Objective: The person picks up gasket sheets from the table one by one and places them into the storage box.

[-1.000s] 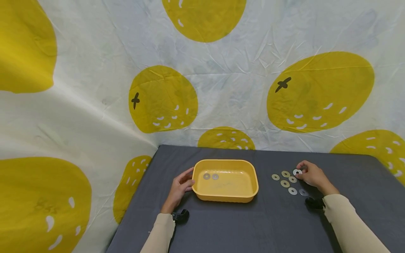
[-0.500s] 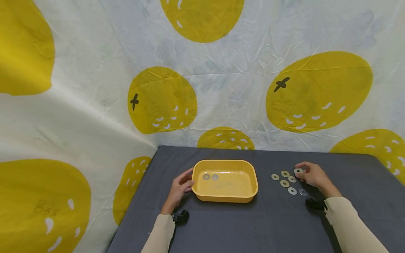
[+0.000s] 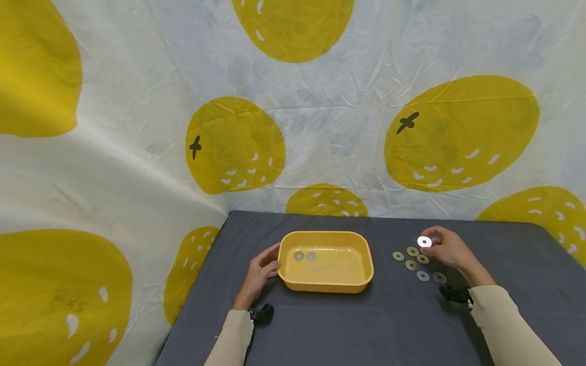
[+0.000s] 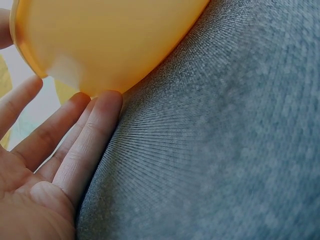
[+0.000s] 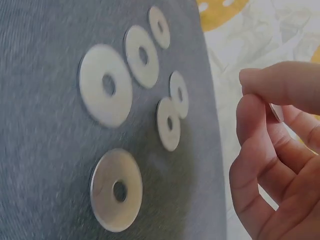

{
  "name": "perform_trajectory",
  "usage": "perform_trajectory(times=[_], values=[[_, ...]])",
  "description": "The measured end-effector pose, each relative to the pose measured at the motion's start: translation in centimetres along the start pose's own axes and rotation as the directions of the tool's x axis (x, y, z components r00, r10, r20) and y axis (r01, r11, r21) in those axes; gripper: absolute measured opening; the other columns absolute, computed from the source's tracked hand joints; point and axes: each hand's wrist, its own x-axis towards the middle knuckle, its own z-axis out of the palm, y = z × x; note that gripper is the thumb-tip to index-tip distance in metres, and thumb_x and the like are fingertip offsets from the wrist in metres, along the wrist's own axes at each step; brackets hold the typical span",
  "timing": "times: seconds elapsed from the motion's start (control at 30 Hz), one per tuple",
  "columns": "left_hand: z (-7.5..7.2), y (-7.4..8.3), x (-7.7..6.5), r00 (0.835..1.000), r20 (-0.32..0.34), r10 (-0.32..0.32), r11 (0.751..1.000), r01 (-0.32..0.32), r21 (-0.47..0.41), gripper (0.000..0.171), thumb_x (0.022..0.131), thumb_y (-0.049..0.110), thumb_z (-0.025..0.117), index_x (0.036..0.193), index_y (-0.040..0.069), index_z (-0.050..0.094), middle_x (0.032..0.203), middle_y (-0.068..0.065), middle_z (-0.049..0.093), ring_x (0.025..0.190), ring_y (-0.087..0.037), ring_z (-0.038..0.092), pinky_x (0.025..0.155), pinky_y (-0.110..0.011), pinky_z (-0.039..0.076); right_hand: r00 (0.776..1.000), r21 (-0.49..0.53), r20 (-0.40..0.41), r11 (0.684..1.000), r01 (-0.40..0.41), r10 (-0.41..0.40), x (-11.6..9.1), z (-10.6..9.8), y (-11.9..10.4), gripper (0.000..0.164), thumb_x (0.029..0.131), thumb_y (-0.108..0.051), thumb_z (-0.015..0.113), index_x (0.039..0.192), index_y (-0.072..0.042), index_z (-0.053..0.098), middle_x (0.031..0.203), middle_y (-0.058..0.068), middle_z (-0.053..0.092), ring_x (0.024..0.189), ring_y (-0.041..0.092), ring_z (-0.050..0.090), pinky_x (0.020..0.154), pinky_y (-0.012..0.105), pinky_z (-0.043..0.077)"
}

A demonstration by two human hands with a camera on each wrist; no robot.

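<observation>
Over grey cloth (image 3: 329, 330), right hand (image 3: 450, 250) pinches a washer (image 3: 420, 242); left hand (image 3: 257, 273), uncurled, touches a tray (image 3: 343, 272).

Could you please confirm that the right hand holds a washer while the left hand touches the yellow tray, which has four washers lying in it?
Not quite: the head view shows only two washers lying in the yellow tray, not four. The right hand does hold a washer, and the left hand does touch the tray.
</observation>
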Motion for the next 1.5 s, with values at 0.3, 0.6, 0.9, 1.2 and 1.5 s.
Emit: perform_trajectory(times=[0.3,0.6,0.9,1.2,1.5], values=[[0.1,0.2,0.0,1.0,-0.004,0.0,1.0,0.0,-0.01,0.054,0.095,0.013,0.069,0.146,0.025,0.058,0.132,-0.02,0.066,0.114,-0.037,0.069,0.082,-0.033,0.063,0.997,0.022,0.005,0.997,0.071,-0.071,-0.2,0.7,-2.0,0.047,0.089,-0.007,0.076,0.126,0.01,0.053,0.085,0.01,0.068,0.068,0.013,0.059,0.056,0.027,0.048],[0.1,0.2,0.0,1.0,-0.015,-0.01,1.0,0.01,-0.011,0.053,0.095,0.012,0.069,0.145,0.026,0.059,0.13,-0.02,0.066,0.111,-0.035,0.07,0.081,-0.033,0.063,0.994,-0.072,-0.032,0.992,0.105,-0.108,-0.4,1.6,-4.0,0.047,0.088,-0.028,0.081,0.123,0.0,0.063,0.106,0.016,0.062,0.082,0.02,0.053,0.06,0.031,0.047],[0.0,0.1,0.0,1.0,-0.006,-0.011,1.0,0.011,-0.02,0.054,0.095,0.014,0.07,0.146,0.026,0.058,0.131,-0.02,0.066,0.112,-0.036,0.069,0.081,-0.033,0.063,0.993,-0.091,-0.044,0.99,0.105,-0.11,-0.5,2.3,-5.6,0.045,0.087,-0.026,0.082,0.122,-0.003,0.065,0.098,0.012,0.055,0.076,0.02,0.049,0.057,0.03,0.042],[0.0,0.0,0.0,1.0,-0.011,-0.01,1.0,0.01,-0.015,0.055,0.095,0.013,0.069,0.147,0.023,0.057,0.132,-0.022,0.065,0.11,-0.033,0.07,0.082,-0.033,0.063,0.991,-0.097,-0.023,0.987,0.126,-0.129,-0.4,2.8,-6.9,0.044,0.088,-0.029,0.081,0.12,-0.006,0.064,0.093,0.007,0.054,0.074,0.019,0.049,0.058,0.031,0.042],[0.0,0.2,0.1,1.0,-0.008,-0.016,0.999,0.016,-0.031,0.053,0.095,0.01,0.068,0.145,0.025,0.059,0.132,-0.02,0.066,0.111,-0.032,0.07,0.081,-0.033,0.063,0.986,-0.091,0.002,0.982,0.165,-0.166,-0.1,3.4,-7.7,0.039,0.091,-0.03,0.078,0.119,-0.008,0.064,0.092,0.007,0.055,0.074,0.02,0.051,0.06,0.032,0.044]])
